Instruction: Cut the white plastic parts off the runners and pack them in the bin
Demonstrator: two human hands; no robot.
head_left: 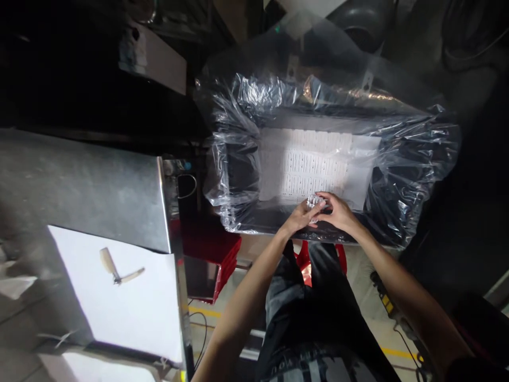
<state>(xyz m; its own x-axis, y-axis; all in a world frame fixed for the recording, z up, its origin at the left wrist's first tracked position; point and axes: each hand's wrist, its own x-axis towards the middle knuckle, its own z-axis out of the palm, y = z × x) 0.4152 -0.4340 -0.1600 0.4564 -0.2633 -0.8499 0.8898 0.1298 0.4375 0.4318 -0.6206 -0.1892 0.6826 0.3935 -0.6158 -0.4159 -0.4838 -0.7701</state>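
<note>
My left hand and my right hand meet at the near edge of a plastic-lined bin. Between them they hold a cluster of small white parts, fingers closed around it from both sides. The exact kind of these parts is too small to make out. Just beyond my fingers, rows of similar small white pieces lie on a pale sheet inside the bin. Clear plastic film drapes over the bin's walls and rim.
To the left stands a metal table with a white paper and a beige two-armed tool on it. Red stacked crates sit below, between table and bin. A red stool shows under my legs.
</note>
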